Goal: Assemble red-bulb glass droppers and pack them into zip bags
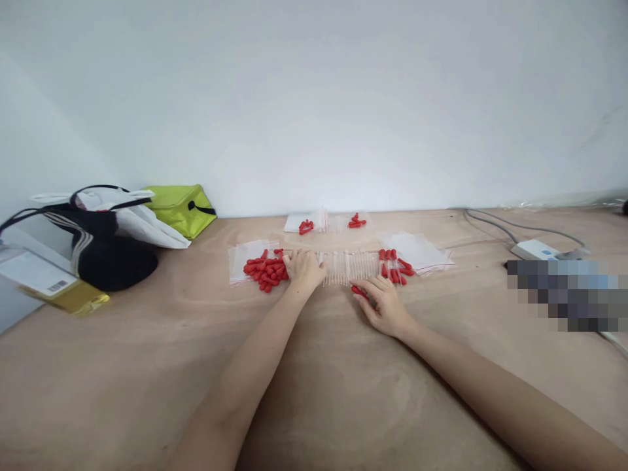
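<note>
Several slim clear tubes (360,267), like dropper pipettes, lie side by side in a row on the wooden table. My left hand (304,269) rests over the row's left end, thumb apart from the fingers; its fingertips are partly hidden. Beside it is a pile of red rubber bulbs (265,269). My right hand (385,304) is at the row's lower right, with a red rubber bulb (359,292) between thumb and fingers. More red bulbs (392,265) lie at the row's right end, just beyond that hand.
Clear zip bags (419,252) lie right of the row, and another bag (239,255) is under the pile. Two small red bulb groups (306,227) sit farther back. A green bag (179,208) and black cap (118,261) stand left; a power strip (537,250) lies right.
</note>
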`<state>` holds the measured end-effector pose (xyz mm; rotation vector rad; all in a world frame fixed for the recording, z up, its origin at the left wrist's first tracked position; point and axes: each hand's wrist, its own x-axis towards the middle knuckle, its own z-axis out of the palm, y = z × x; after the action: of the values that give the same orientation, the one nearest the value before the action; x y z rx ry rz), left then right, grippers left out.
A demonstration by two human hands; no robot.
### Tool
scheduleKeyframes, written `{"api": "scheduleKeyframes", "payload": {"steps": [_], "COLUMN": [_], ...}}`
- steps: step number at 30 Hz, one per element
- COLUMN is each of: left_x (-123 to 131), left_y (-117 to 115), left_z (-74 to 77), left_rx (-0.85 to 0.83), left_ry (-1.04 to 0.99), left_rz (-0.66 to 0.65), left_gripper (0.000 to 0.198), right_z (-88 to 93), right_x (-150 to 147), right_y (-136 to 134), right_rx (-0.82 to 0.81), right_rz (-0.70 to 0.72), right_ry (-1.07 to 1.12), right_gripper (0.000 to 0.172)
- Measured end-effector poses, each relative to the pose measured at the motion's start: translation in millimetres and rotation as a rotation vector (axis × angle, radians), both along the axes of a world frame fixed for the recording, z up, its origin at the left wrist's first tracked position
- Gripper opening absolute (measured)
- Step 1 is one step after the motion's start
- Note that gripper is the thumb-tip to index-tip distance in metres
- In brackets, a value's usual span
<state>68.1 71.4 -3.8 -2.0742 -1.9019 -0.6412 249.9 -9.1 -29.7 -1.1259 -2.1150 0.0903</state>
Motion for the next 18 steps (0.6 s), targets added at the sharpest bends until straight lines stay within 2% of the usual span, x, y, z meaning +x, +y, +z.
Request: {"api": "scheduleKeyframes", "payload": {"steps": [2, 8, 13, 16, 18], "left_x": [2, 8, 13, 15, 11], "left_y": [3, 6, 5, -4, -15], "left_z": [1.0, 4.7, 6.5, 10.3, 11.7], "left_rx": [-0.003, -0.15, -0.165, -0.111, -0.039], "left_ry": [0.053, 0.121, 0.106, 0.092, 0.076], "left_rz": [0.021, 0.049, 0.024, -0.034, -0.141], "left_gripper": [0.019, 0.022, 0.021, 0.021, 0.018], "right_z": [1.1, 3.0, 1.9, -0.2, -2.2], "right_x": [0, -3, -3, -2, -2], "right_y": [1, 1, 2, 3, 4], "right_rx": [0.001, -0.028, -0.067, -0.16, -0.215], "right_rz": [-0.001, -0.008, -0.031, -0.023, -0.01], "right_ry": [-0.014, 0.006, 0.162, 0.333, 0.419], "right_gripper": [0.025, 0.018, 0.01, 0.008, 0.007]}}
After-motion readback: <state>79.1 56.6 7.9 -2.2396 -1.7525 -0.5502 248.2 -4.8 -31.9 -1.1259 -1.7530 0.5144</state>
